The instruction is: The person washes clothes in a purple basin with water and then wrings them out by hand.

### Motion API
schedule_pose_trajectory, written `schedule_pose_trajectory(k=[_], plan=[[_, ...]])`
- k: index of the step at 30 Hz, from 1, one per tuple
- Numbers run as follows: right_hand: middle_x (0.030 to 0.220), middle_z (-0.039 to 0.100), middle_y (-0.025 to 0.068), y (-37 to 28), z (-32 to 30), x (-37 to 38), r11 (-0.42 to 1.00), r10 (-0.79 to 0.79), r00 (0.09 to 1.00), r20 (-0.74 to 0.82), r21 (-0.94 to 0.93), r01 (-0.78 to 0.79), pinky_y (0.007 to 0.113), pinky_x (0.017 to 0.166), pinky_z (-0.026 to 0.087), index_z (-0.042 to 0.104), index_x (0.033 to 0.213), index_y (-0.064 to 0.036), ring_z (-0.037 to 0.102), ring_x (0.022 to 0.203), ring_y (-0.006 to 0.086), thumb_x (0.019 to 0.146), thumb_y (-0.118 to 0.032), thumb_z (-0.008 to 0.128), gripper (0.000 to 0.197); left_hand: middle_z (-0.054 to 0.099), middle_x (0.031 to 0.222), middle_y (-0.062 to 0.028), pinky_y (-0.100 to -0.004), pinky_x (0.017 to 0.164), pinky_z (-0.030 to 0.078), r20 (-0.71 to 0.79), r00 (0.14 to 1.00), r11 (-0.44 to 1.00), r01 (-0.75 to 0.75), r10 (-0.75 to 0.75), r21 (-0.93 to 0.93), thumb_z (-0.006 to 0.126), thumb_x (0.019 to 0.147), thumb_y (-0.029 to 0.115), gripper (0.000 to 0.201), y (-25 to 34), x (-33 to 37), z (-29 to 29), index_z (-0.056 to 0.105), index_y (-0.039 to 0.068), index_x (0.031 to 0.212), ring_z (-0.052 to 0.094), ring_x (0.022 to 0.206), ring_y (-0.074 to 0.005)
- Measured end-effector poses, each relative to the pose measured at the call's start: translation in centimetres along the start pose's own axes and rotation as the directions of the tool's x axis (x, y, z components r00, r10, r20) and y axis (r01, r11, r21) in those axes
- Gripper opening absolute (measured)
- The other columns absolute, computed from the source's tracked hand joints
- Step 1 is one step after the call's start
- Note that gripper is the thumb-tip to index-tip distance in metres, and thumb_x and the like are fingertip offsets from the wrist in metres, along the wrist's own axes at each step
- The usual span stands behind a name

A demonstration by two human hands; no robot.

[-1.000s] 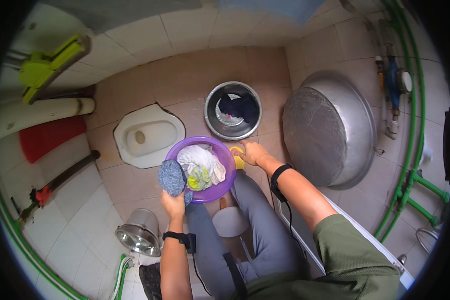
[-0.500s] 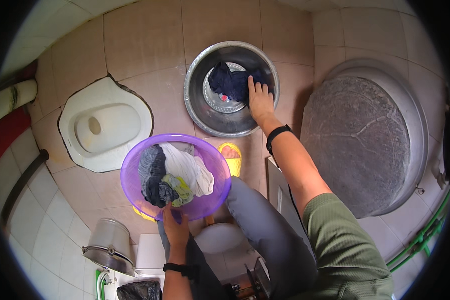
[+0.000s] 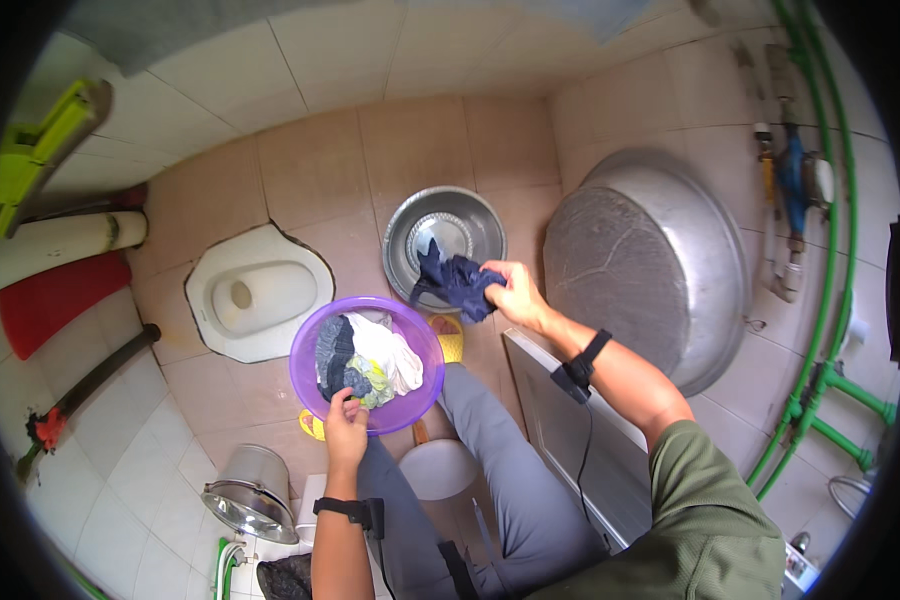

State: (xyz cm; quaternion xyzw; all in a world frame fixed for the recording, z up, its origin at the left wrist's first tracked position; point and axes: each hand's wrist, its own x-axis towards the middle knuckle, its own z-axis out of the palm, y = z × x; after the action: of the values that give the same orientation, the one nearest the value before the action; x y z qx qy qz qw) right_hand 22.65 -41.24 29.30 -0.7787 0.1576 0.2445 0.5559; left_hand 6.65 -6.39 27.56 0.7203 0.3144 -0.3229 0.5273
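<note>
My right hand (image 3: 518, 297) is closed on a crumpled navy cloth (image 3: 454, 284), lifted over the near rim of a round metal basin (image 3: 400, 240). One end of the cloth hangs toward the basin's inside. A purple plastic basin (image 3: 428, 345) rests near my knees, holding a white cloth (image 3: 388, 350), a dark grey cloth (image 3: 334, 345) and a yellow-green patterned cloth (image 3: 374, 378). On its near rim my left hand (image 3: 346, 428) is closed, thumb and fingertips at the edge beside the grey cloth.
A squat toilet (image 3: 270, 285) is set in the floor at left. To the right a big metal tub (image 3: 705, 270) leans with a grey round board (image 3: 610, 280). A metal bucket (image 3: 250, 490) stands near left. Green pipes (image 3: 830, 300) run along the right wall.
My right hand has taken hold of the navy cloth and raised it out of the metal basin toward me. My left hand stays at the purple basin's rim. The view has tilted up.
</note>
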Motion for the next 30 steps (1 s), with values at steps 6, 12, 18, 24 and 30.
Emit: schedule_pose_trajectory(k=[6, 12, 18, 24, 30], plan=[[0.073, 0.06, -0.0009, -14.9, 1.5, -8.9, 0.983, -0.068, 0.987, 0.145, 0.18, 0.041, 0.024, 0.06, 0.046, 0.064, 0.089, 0.0057, 0.054, 0.067, 0.0068, 0.069, 0.001, 0.051, 0.024, 0.057, 0.127, -0.0236, -0.0411, 0.098, 0.047, 0.032, 0.949, 0.933, -0.315, 0.314, 0.177, 0.076, 0.068, 0.007, 0.091, 9.3, -6.8, -2.6, 0.031, 0.009, 0.147, 0.058, 0.114, -0.032], [0.07, 0.056, -0.0027, -30.3, 3.0, -15.8, 0.97, -0.15, 0.919, 0.364, 0.233, 0.066, 0.024, 0.057, 0.042, 0.064, 0.085, 0.0047, 0.05, 0.065, 0.0058, 0.069, -0.001, 0.053, 0.021, 0.024, 0.153, -0.025, -0.0448, 0.116, 0.024, 0.075, 0.654, 0.627, -0.747, 0.753, 0.222, 0.087, 0.058, 0.022, 0.125, 22.5, -14.6, -7.5, 0.009, 0.002, 0.152, 0.027, 0.141, -0.0405], [0.065, 0.051, -0.003, -44.4, 8.2, -20.2, 0.935, -0.349, 0.774, 0.529, 0.256, 0.247, 0.025, 0.054, 0.038, 0.062, 0.075, 0.0016, 0.044, 0.06, 0.0068, 0.066, -0.006, 0.054, 0.014, 0.045, 0.137, -0.0169, -0.0376, 0.105, 0.038, 0.013, 0.398, 0.391, -0.906, 0.917, 0.163, 0.093, 0.057, 0.023, 0.12, 29.2, -20.3, -13.1, 0.018, 0.002, 0.147, 0.046, 0.125, -0.0286], [0.062, 0.05, -0.0003, -51.8, 16.5, -22.0, 0.876, -0.477, 0.69, 0.544, 0.361, 0.321, 0.029, 0.057, 0.04, 0.057, 0.068, 0.0005, 0.044, 0.062, 0.0096, 0.068, -0.013, 0.057, 0.014, 0.06, 0.111, -0.0021, -0.0285, 0.088, 0.047, -0.099, 0.763, 0.588, -0.567, 0.639, -0.578, 0.084, 0.074, 0.01, 0.051, 31.0, -26.1, -17.8, 0.057, 0.004, 0.118, 0.057, 0.1, -0.0119], [0.072, 0.061, 0.0043, -58.6, 16.8, -24.2, 0.864, -0.327, 0.667, 0.67, -0.073, 0.497, 0.03, 0.067, 0.047, 0.067, 0.084, 0.0047, 0.054, 0.07, 0.0115, 0.071, -0.023, 0.06, 0.031, 0.054, 0.127, -0.0054, -0.031, 0.102, 0.041, -0.061, 0.628, 0.579, -0.747, 0.776, -0.327, 0.089, 0.067, 0.017, 0.092, 30.1, -28.9, -27.1, 0.038, 0.003, 0.142, 0.052, 0.116, -0.0171]])
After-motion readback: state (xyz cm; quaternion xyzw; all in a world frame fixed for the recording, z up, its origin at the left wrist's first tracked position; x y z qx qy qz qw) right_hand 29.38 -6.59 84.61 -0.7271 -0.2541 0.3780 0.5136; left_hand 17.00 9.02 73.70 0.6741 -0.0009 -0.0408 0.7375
